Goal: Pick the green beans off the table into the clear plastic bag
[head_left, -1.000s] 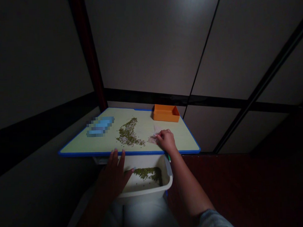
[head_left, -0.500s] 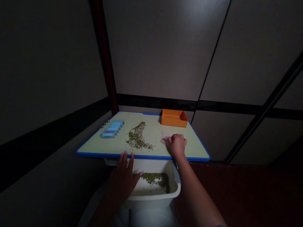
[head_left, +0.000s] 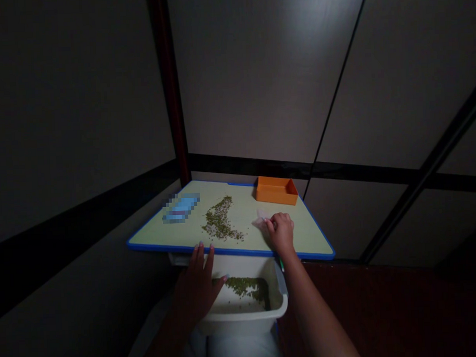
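Observation:
My right hand point(head_left: 281, 232) is closed near the right side of a pale board point(head_left: 310, 233) with a blue edge, its fingertips pinching a thin whitish, see-through piece point(head_left: 259, 219) that looks like plastic. My left hand point(head_left: 199, 279) has its fingers spread, the fingertips at the board's front edge and the thumb over a white bin point(head_left: 246, 316). Small green grains point(head_left: 219, 221) lie scattered in a curved heap on the board's middle. More green grains point(head_left: 245, 286) are inside the bin, below the board's front edge.
An orange open box point(head_left: 276, 191) stands at the board's back right. A blurred-out blue flat item point(head_left: 181, 208) lies at the left. Dark wall panels rise behind and to the left, and a reddish floor shows at the lower right.
The whole scene has shifted slightly down and right in view. My right hand's fingers have turned a little, still at the whitish piece. My left hand keeps its place at the board's edge.

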Available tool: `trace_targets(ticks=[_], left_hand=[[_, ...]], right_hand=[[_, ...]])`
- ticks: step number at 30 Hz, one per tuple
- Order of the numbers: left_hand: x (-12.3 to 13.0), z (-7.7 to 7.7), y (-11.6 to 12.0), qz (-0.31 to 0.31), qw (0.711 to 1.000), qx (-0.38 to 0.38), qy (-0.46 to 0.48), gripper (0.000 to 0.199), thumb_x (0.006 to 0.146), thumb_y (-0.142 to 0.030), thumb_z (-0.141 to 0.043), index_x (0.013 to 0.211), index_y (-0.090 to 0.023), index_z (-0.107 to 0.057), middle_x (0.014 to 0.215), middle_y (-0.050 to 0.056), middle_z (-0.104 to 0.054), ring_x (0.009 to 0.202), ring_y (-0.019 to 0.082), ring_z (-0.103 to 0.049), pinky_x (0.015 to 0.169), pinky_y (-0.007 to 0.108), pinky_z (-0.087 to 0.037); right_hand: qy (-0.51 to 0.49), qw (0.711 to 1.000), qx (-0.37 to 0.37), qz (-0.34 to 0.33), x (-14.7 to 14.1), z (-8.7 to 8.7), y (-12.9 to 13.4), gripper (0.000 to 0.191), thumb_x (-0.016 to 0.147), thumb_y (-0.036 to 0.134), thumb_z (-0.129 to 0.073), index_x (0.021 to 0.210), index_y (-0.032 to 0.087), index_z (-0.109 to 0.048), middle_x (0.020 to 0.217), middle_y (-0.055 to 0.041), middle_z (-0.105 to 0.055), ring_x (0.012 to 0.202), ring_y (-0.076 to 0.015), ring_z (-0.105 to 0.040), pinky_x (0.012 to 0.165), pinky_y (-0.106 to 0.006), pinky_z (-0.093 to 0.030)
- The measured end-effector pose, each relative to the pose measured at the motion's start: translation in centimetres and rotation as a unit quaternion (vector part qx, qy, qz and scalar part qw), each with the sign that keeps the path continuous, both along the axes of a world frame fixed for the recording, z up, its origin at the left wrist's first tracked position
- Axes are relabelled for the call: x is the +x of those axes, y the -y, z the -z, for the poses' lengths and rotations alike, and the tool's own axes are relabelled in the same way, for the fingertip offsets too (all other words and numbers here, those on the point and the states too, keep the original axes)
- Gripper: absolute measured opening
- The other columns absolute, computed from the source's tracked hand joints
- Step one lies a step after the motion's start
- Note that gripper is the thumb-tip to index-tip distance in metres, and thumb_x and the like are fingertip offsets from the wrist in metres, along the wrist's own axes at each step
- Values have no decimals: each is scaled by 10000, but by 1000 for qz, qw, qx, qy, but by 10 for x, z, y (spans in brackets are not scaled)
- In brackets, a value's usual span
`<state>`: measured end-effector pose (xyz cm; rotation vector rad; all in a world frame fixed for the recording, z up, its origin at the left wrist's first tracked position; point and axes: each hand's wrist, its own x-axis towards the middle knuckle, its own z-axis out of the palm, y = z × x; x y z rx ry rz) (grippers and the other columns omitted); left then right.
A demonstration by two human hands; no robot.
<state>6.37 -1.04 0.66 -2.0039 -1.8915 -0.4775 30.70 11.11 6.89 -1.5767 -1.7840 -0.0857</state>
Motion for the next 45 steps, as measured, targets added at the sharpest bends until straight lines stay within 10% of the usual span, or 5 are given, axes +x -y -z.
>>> trace_targets(ticks=[26, 45], left_hand=[[-2, 6, -3, 9, 1000, 16, 8, 709, 853, -501, -483, 1444, -125, -378, 1548, 240, -336, 1444, 355, -311, 952, 468, -493], [-5, 8, -5, 22, 999, 27, -3, 697, 869, -520, -450, 1415, -88, -426, 1537, 269, -336, 1428, 380, -332, 929, 470, -509]], right_hand=[[188, 980, -63, 6, -22, -16, -31, 391, 968, 352, -445, 972, 82, -728, 1069, -207, -673, 1084, -300, -505, 881, -425, -313], [123, 992, -29, -14, 10, -21, -54, 296, 981, 322, -462, 940, 139, -691, 1082, -142, -663, 1062, -271, -487, 855, -375, -318]])
